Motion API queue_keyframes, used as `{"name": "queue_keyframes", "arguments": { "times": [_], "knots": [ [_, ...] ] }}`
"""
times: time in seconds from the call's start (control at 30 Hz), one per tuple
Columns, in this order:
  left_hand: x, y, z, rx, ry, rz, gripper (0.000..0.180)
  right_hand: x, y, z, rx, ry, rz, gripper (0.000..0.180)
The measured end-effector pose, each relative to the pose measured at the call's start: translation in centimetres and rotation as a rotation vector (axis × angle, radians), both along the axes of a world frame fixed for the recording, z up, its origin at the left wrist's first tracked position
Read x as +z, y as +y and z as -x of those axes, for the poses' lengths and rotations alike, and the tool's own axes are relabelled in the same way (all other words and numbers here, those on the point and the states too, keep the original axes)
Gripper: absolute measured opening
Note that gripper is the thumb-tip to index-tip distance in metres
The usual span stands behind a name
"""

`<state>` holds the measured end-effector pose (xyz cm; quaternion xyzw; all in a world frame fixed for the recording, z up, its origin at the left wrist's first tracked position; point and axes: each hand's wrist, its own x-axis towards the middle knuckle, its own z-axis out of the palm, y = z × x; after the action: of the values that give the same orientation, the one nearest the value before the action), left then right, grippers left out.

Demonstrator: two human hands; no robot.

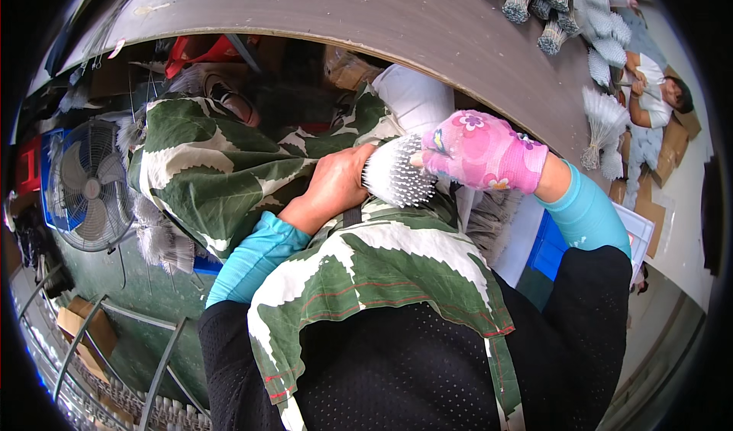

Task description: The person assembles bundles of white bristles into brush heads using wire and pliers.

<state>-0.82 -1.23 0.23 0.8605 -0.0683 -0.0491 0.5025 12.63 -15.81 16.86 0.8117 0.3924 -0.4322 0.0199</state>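
A thick bundle of thin white-tipped strands (pixel 401 173) sits over my lap, its dotted ends facing up toward me. My bare left hand (pixel 334 184) is closed around the bundle's left side, with the fingers mostly out of sight behind it. In a pink flowered glove, my right hand (pixel 482 152) is bent over the bundle's right side. Its bare thumb tip touches the strand ends and its fingers are curled; whatever they pinch is too small or hidden to make out. A green and white camouflage apron (pixel 229 167) covers my lap.
A brown table (pixel 366 11) curves across ahead, with several strand bundles (pixel 551 7) at its far right. A standing fan (pixel 92 187) is at left, above a metal rack (pixel 156 370). A blue bin (pixel 548 246) stands by my right elbow. Another person (pixel 653 91) sits at far right.
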Motion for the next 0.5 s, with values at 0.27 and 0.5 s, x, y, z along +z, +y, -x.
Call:
{"name": "queue_keyframes", "arguments": {
  "times": [0.27,0.5],
  "knots": [
    [-0.04,-0.02,0.21,0.016,-0.018,-0.007,0.033,0.21,-0.44,-0.95,-0.39,0.376,-0.02,0.042],
    [-0.15,-0.18,0.17,0.027,-0.048,-0.004,0.033,0.48,-0.21,-0.73,-0.439,0.401,-0.041,0.044]
  ]
}}
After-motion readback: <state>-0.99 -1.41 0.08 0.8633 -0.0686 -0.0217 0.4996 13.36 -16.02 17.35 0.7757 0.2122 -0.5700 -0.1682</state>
